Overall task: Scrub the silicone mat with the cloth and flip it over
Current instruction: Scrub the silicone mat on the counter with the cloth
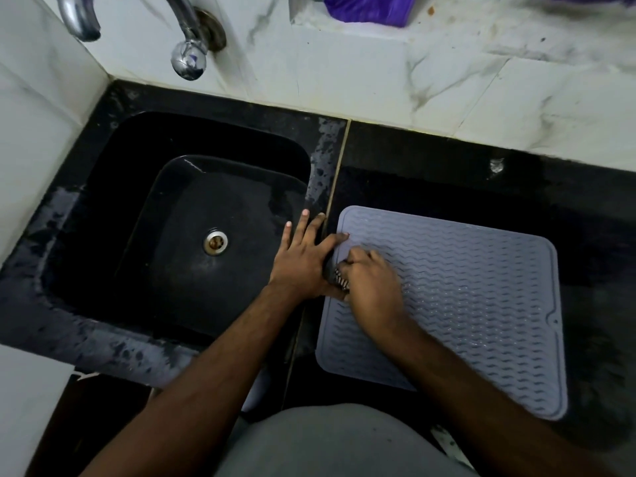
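Scrubbing mat (475,304): right hand (373,287) clenching cloth (341,281) at its sink-side edge, left hand (304,258) flat, fingers released, bracing; advisably working along ridges.

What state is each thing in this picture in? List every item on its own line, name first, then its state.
Silicone mat: lying flat on the black counter, ridged side up.
Cloth: bunched, gripped in the right hand.
Right hand: fingers curled round the cloth, on the mat.
Left hand: fingers straight and spread, pressing at the mat's left edge.
Sink: rim wet, basin holds nothing.
Tap: no water running.
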The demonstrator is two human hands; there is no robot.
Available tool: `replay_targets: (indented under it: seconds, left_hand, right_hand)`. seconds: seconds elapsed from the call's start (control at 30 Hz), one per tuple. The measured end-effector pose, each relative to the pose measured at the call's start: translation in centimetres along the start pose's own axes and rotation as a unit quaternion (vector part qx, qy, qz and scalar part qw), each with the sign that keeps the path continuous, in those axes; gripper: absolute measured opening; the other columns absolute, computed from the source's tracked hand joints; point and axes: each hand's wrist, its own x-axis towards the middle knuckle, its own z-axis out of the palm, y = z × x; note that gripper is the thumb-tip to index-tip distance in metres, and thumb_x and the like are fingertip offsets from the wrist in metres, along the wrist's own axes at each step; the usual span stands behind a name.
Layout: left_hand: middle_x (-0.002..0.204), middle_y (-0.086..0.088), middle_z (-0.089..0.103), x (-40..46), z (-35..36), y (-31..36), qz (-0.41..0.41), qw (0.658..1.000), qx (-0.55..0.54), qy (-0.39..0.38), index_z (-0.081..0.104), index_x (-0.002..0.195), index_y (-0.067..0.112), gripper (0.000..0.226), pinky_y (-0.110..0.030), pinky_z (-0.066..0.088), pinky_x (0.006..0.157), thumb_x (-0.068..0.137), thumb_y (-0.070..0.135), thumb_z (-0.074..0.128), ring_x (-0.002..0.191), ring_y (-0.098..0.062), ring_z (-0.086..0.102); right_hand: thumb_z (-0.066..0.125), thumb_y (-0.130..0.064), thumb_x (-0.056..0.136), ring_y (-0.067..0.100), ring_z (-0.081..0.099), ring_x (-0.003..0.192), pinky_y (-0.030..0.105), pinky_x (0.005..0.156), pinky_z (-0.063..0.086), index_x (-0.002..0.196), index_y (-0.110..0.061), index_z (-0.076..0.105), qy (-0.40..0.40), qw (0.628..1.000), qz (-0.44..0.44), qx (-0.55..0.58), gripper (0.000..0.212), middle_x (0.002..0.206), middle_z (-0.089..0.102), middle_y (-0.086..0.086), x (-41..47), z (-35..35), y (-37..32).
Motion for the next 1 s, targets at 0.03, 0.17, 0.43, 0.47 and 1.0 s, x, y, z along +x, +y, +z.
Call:
replay_targets:
  seconds: [0.03, 0.17, 0.43, 0.47, 1.0]
  left_hand:
    - [0.169, -0.006, 0.001, -0.3, 0.0, -0.1, 0.004, 1.0, -0.004, 0.001, 0.016, 0.155, 0.049, 0.123, -0.059, -0.005, 0.123, 0.048, 0.096, 0.055, 0.154, -0.027, -0.019]
    - [0.17, 0.001, -0.007, -1.4, 0.5, -0.4, 0.035, 0.999, -0.026, 0.0, 0.002, 0.159, 0.046, 0.123, -0.059, -0.003, 0.123, 0.06, 0.096, 0.054, 0.154, -0.021, -0.022]
    - [0.164, 0.011, -0.026, -1.8, 0.5, 0.1, 0.061, 0.993, -0.102, 0.015, -0.015, 0.16, 0.018, 0.15, -0.048, -0.005, 0.126, 0.057, 0.09, 0.065, 0.153, -0.011, -0.023]
    - [0.162, 0.01, -0.029, -1.6, 0.4, 0.2, 0.075, 0.993, -0.093, 0.01, -0.015, 0.16, 0.015, 0.151, -0.047, -0.006, 0.126, 0.056, 0.088, 0.067, 0.153, -0.011, -0.022]
    - [0.17, -0.002, -0.006, 0.2, -1.6, 0.9, 0.095, 0.993, 0.05, -0.058, -0.024, 0.156, 0.013, 0.169, -0.045, -0.019, 0.122, 0.042, 0.096, 0.067, 0.156, -0.02, -0.006]
  right_hand:
    - [0.078, -0.029, 0.078, 0.019, 0.046, 0.108, 0.037, 0.092, 0.047, 0.117, -0.027, 0.069, -0.008, 1.0, 0.002, 0.009, 0.04, 0.118, 0.053, -0.003, 0.0, -0.6, 0.6]
    - [0.071, -0.01, 0.084, 0.02, 0.054, 0.106, 0.036, 0.094, 0.048, 0.122, -0.026, 0.068, 0.09, 0.991, 0.049, 0.084, 0.041, 0.112, 0.062, -0.001, 0.3, -3.2, 2.9]
    - [0.068, -0.014, 0.084, 0.024, 0.025, 0.148, 0.04, 0.122, 0.017, 0.149, -0.015, 0.041, 0.075, 0.995, 0.028, 0.052, 0.07, 0.156, 0.039, 0.007, 1.9, 1.1, 0.7]
    - [0.074, -0.021, 0.08, 0.025, 0.015, 0.152, 0.041, 0.123, 0.012, 0.153, -0.014, 0.033, 0.045, 0.998, 0.017, 0.028, 0.084, 0.161, 0.028, 0.007, 1.6, 2.0, 0.5]
    - [0.059, 0.003, 0.08, 0.007, 0.024, 0.147, 0.045, 0.115, 0.032, 0.141, -0.034, 0.052, -0.098, 0.971, -0.216, 0.031, 0.072, 0.15, 0.044, -0.018, -2.7, 0.5, 7.7]
